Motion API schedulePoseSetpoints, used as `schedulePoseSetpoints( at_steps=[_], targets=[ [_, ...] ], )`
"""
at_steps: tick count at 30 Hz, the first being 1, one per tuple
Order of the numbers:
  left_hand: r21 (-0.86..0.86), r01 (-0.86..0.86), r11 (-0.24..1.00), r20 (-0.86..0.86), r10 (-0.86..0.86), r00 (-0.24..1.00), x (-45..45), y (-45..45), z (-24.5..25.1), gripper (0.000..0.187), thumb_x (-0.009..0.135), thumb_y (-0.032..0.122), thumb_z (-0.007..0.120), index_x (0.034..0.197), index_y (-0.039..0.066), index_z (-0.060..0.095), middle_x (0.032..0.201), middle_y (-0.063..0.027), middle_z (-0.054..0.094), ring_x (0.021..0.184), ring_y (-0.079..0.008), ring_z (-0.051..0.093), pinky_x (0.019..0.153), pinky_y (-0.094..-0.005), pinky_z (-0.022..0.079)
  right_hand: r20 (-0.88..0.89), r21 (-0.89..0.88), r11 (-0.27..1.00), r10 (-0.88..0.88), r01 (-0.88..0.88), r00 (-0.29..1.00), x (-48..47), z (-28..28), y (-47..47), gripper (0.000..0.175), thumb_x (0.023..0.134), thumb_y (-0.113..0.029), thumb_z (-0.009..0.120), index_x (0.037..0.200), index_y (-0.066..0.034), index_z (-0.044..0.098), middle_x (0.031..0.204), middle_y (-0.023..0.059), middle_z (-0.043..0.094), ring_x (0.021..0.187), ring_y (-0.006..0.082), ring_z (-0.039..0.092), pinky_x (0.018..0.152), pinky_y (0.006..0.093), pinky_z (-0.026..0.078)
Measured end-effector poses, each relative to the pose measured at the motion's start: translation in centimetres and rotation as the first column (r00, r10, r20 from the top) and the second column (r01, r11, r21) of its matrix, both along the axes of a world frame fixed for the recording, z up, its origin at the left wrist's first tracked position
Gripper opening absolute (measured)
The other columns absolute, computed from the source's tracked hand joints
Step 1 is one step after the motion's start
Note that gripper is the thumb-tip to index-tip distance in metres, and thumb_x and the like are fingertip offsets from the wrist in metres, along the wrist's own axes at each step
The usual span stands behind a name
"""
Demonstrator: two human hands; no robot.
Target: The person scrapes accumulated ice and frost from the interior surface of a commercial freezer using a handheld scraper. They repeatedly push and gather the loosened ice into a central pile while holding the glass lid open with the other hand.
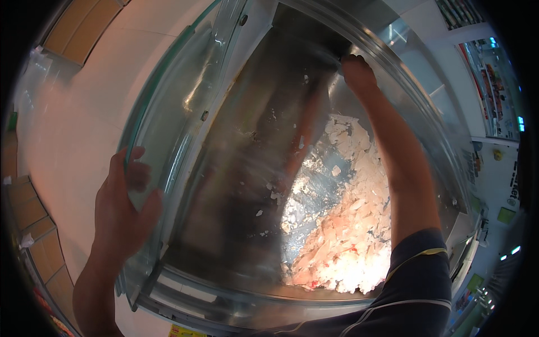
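Note:
My left hand (120, 206) is around the edge of the clear glass panel (147, 122) on the left, fingers over one side and thumb on the other. My right hand (358, 73) is a fist at the upper corner of a smooth steel sheet (244, 181). This sheet looks tilted up inside the display case, and a few pale flakes cling to it. Below its right edge lies a heap of pale flakes, apparently ice (358, 210), with small red bits in it. Wet metal shows between the flakes. My right forearm hides part of the heap's right side.
The steel rim (404, 63) of the case curves along the right. Pale floor (88, 109) lies beyond the glass at left, with tan boxes or panels (82, 29) at its edge. Lit shelves (492, 88) stand at far right, and a yellow item (185, 330) is at the bottom.

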State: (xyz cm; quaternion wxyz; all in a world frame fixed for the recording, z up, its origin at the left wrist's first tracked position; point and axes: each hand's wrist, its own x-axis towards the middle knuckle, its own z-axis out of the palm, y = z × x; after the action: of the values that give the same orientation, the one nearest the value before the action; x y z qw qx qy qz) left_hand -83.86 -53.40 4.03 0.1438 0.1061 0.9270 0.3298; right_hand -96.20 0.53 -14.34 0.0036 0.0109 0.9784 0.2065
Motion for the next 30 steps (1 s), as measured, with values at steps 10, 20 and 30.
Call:
schedulePoseSetpoints(
  at_steps=[10,20,30],
  targets=[
    [0.026,0.001,1.0,0.013,-0.001,1.0,0.1,0.0,0.4,0.062,0.082,0.009,0.072,0.139,0.003,0.048,0.1,-0.0153,0.065,0.093,-0.0305,0.067,0.088,-0.0399,0.053,0.345,-0.034,0.994,0.11,-0.105,0.932,2.9,0.1,-5.0,0.02,0.089,-0.004,0.06,0.099,-0.004,0.077,0.108,0.0158,0.076,0.106,0.0341,0.072,0.086,0.045,0.062],
    [-0.005,0.014,1.0,-0.017,-0.014,1.0,0.0,0.4,0.1,0.057,0.088,0.004,0.063,0.142,0.002,0.046,0.104,-0.0143,0.067,0.094,-0.0241,0.07,0.085,-0.0393,0.055,0.206,-0.162,0.962,0.252,-0.222,0.946,20.4,6.5,5.4,0.026,0.085,-0.002,0.063,0.109,-0.0065,0.068,0.106,0.012,0.069,0.104,0.0293,0.066,0.081,0.0412,0.06],
    [-0.045,-0.01,0.999,-0.033,0.009,0.999,0.1,0.3,-0.2,0.056,0.086,0.002,0.063,0.139,0.001,0.046,0.103,-0.0161,0.07,0.094,-0.0258,0.071,0.09,-0.0392,0.055,0.149,0.215,0.974,-0.111,0.077,0.983,15.4,-2.6,19.6,0.023,0.088,-0.006,0.062,0.109,-0.0045,0.07,0.094,0.0152,0.07,0.088,0.0361,0.07,0.081,0.043,0.061]
  ],
)
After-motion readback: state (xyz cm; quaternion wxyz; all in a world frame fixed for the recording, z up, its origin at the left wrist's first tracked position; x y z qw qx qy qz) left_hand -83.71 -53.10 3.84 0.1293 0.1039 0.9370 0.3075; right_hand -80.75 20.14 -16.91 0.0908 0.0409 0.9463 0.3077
